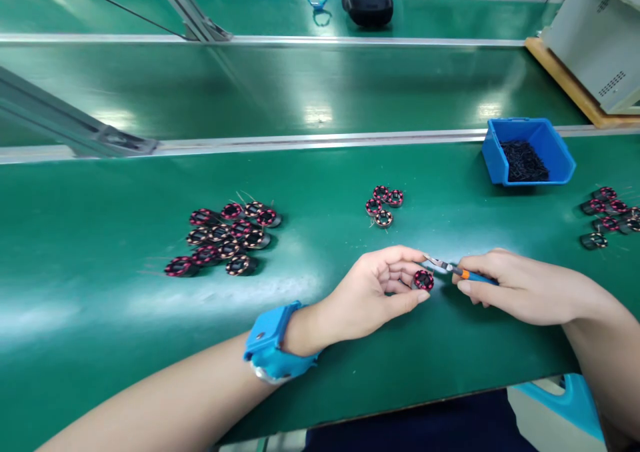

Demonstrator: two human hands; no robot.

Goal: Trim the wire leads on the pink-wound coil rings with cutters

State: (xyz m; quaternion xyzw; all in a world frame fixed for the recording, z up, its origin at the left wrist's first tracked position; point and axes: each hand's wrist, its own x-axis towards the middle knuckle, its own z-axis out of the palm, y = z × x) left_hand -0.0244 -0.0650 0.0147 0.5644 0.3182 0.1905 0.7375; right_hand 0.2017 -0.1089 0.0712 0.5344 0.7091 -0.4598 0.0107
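Note:
My left hand holds a small round motor stator with pink and black windings between thumb and fingers. Around the left wrist sits a blue strap. My right hand is closed on the orange and blue handles of small cutters. The metal jaws of the cutters point left, close to the left index fingertip and just above the stator; whether they touch anything is hard to make out. Beyond the hands lies a little cluster of similar stators.
A larger group of stators with thin wire ends lies at left, another group at the far right. A blue bin holds many small black pieces. Metal rails cross the green bench. A grey machine stands back right.

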